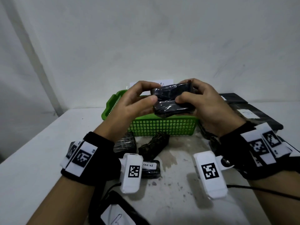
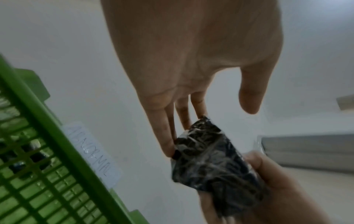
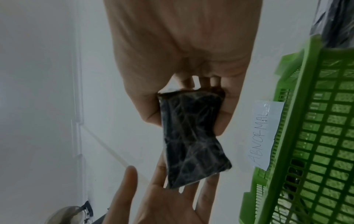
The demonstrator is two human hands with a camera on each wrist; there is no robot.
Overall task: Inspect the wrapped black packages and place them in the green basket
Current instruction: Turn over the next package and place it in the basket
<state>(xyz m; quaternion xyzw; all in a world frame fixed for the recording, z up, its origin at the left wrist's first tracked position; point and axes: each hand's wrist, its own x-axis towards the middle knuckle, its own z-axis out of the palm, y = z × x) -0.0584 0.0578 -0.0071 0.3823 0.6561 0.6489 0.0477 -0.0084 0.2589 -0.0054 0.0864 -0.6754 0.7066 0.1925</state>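
Wrapped black package (image 1: pixel 172 101), long axis left-right: R hand (image 1: pixel 211 109) grips, flat-fingered L hand (image 1: pixel 129 106) touches.

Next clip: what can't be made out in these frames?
Basket inside: head view, covered by package, left hand and right hand.
Near label: head view, shows "IN PR"; left wrist camera covers the rest.
Far label: left wrist view, blurred; right wrist view reads "ABNORMAL".

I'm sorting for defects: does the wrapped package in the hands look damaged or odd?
The black package, held near the green basket, is pinched in at its middle and its clear wrap is wrinkled; no tear shows.
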